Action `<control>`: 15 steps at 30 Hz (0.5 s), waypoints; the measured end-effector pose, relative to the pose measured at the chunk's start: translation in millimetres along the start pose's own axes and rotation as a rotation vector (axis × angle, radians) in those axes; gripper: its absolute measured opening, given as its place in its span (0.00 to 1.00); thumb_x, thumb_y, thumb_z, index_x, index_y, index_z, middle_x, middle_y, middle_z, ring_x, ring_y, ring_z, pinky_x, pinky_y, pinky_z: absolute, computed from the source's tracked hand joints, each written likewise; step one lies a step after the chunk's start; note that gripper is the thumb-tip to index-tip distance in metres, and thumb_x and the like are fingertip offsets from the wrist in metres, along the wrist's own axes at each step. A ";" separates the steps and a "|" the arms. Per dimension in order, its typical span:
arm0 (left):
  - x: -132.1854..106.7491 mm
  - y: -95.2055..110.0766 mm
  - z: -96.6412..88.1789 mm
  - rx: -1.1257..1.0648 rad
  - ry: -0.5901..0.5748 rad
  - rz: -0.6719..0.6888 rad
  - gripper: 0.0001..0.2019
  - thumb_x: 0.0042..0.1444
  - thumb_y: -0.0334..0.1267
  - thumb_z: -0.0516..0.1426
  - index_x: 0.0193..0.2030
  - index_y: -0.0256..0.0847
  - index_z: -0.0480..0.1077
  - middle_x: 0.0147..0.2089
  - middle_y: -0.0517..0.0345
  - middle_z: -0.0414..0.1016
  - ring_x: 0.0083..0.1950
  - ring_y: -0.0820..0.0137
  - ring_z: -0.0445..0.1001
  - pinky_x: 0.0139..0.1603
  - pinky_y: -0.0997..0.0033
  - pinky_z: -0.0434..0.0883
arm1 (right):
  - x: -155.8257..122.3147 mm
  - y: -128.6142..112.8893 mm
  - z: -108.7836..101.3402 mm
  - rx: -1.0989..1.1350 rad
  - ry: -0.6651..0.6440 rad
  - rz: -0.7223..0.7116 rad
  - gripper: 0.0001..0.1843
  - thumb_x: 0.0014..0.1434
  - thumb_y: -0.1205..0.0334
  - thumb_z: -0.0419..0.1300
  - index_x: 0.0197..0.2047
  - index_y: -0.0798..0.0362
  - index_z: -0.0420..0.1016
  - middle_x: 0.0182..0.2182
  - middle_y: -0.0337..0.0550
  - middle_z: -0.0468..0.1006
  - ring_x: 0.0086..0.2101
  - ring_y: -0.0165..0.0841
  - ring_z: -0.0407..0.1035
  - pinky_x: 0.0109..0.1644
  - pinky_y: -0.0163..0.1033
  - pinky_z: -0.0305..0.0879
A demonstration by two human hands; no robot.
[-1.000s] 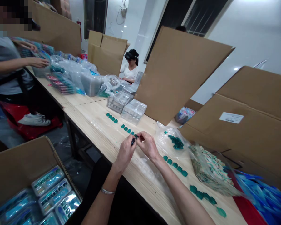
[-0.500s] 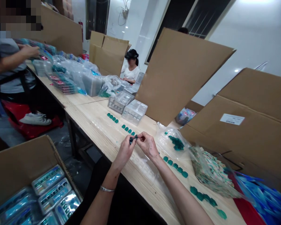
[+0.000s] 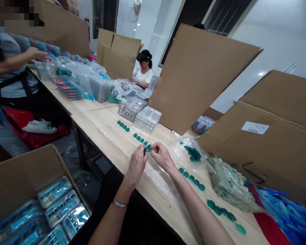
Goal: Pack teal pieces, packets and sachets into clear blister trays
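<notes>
My left hand [image 3: 137,164] and my right hand [image 3: 162,156] meet above the wooden table [image 3: 109,136], both pinching one small teal piece [image 3: 147,149] between their fingertips. Short rows of the same teal pieces [image 3: 140,139] lie on the table just beyond the hands. More of these rows [image 3: 191,178] lie to the right. A clear bag [image 3: 187,153] holding loose teal pieces sits right of my right hand. A flat clear plastic sheet [image 3: 158,177] lies under my forearms.
Clear plastic trays [image 3: 146,119] stand at the back near a big cardboard sheet [image 3: 199,78]. A bag of printed cards [image 3: 229,185] lies at right. A carton of blue packs [image 3: 58,211] sits lower left. Two other people [image 3: 12,68] work farther along the table.
My hands stay together on the teal piece, shifted slightly. The person at the far left has reached further along the table.
</notes>
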State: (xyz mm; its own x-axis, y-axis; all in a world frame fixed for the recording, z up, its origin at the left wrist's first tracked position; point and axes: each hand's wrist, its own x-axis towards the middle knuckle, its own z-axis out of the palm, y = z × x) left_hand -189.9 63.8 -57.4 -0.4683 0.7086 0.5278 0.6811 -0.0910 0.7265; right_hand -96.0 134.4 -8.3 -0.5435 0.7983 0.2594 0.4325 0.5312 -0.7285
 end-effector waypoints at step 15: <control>2.6 -6.0 1.7 -0.208 0.012 -0.050 0.05 0.56 0.34 0.50 0.39 0.39 0.65 0.34 0.55 0.72 0.37 0.68 0.72 0.39 0.69 0.68 | -5.0 -1.7 4.6 -0.278 0.108 -0.263 0.10 0.50 0.70 0.51 0.33 0.54 0.72 0.27 0.42 0.73 0.29 0.32 0.67 0.36 0.35 0.62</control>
State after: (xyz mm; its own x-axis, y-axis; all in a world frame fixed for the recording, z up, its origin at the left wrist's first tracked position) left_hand -194.3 67.3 -61.1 -0.5062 0.7078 0.4927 0.5267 -0.1986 0.8265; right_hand -97.4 128.2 -11.2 -0.5890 0.6425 0.4901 0.4751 0.7659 -0.4332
